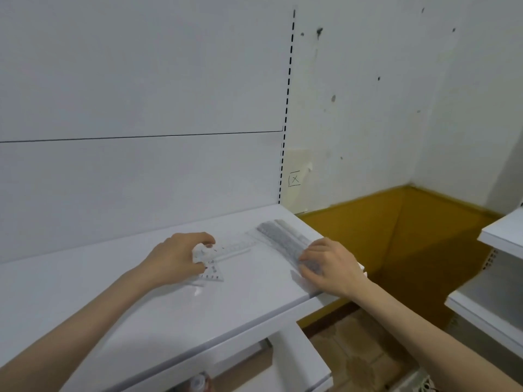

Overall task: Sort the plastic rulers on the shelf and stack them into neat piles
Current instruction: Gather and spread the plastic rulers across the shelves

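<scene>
Two grips: left hand [175, 258], triangle ruler [211, 274]; right hand [331, 267], shelf-edge stack [278, 236].

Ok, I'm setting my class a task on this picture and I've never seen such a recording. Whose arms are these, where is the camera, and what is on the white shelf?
No machine here: these are a person's two bare hands, filmed by one wide-angle camera worn on the head, looking forward and down. The left hand pinches a small clear triangular ruler on the white shelf. A single straight ruler lies just beyond it. The right hand lies on the near end of a pile of straight rulers by the shelf's right edge; whether it grips the pile is unclear.
</scene>
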